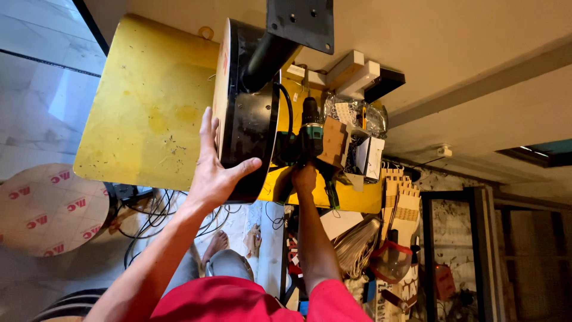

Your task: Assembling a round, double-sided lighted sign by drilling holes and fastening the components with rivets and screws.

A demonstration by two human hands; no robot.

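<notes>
We brace the black drum point(247, 119) against the yellow board point(149, 101) with our left hand point(214, 170), fingers spread wide. Right hand point(304, 177) grips the drill point(310, 134), probably at the drum's rim. Keep it square, pressure steady.

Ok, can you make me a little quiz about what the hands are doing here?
1. Which hand holds the green and black drill? A: left. B: right.
2. True or false: the left hand lies flat on the floor.
3. Fill in: the big flat board is ____ in colour.

Key:
1. B, the right hand grips it.
2. False: it presses on the round black drum.
3. Yellow.
</notes>
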